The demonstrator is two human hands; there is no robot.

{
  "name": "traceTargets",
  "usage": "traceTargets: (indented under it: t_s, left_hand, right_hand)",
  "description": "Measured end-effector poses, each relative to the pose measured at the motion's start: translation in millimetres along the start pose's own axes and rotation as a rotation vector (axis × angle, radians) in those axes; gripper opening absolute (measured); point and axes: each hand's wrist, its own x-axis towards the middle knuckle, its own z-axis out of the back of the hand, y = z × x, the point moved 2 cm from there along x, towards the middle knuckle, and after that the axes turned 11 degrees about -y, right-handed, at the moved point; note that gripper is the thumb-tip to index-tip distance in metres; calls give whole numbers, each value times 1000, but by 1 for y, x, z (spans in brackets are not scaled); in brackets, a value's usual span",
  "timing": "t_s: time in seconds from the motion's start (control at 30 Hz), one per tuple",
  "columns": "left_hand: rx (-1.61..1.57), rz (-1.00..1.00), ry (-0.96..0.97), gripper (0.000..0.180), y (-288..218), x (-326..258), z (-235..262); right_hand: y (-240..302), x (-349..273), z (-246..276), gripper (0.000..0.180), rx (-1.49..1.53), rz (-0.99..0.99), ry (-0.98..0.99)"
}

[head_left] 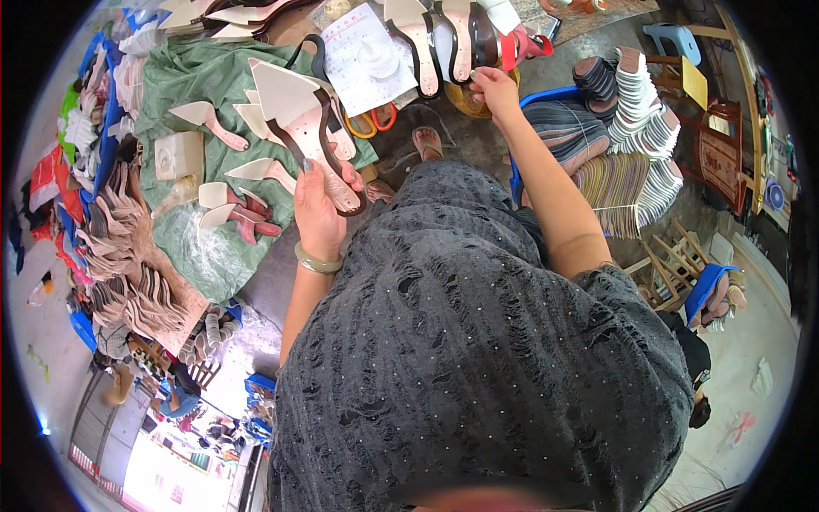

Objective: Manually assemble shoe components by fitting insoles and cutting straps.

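Note:
My left hand (319,209) is wrapped round the heel part of a shoe insole (300,115), which has a pink heel, a broad off-white pointed toe and a dark brown edge. More insoles lie just behind it, partly hidden. At the table's near edge, my right hand (496,92) pinches the heel end of another pink insole (461,49) with a dark edge. Left of that one lies a similar insole (421,47). Between my hands is a white written sheet (345,51) with a roundish whitish thing (378,60) on it. Orange-handled scissors (372,121) stick out below the sheet.
Loose insoles (209,122) and a whitish block (179,157) lie on a green sheet (171,77) to the left. Bundled insoles (627,183) are stacked in a blue-rimmed container at right. A blue stool (672,41) stands beyond. A red-handled tool (525,49) lies near my right hand.

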Motion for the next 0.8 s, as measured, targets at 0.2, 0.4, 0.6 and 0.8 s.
traceTargets:
  t_s: [0.2,0.4,0.6,0.8]
  left_hand:
    - [41,-44,18,35,2,-1,-1]
    - [140,-58,-16,43,-1,-8,-10]
    - [139,-82,-28,44,0,-9,-6]
    - [154,-94,-41,45,2,-12,-8]
  right_hand:
    - [-9,10,-8,32,76,-82,-15]
    - [-15,14,-6,32,131,-110,86]
    - [-15,10,-6,29,213,-91,119]
    - [-13,8,-5,27,239,-71,94]
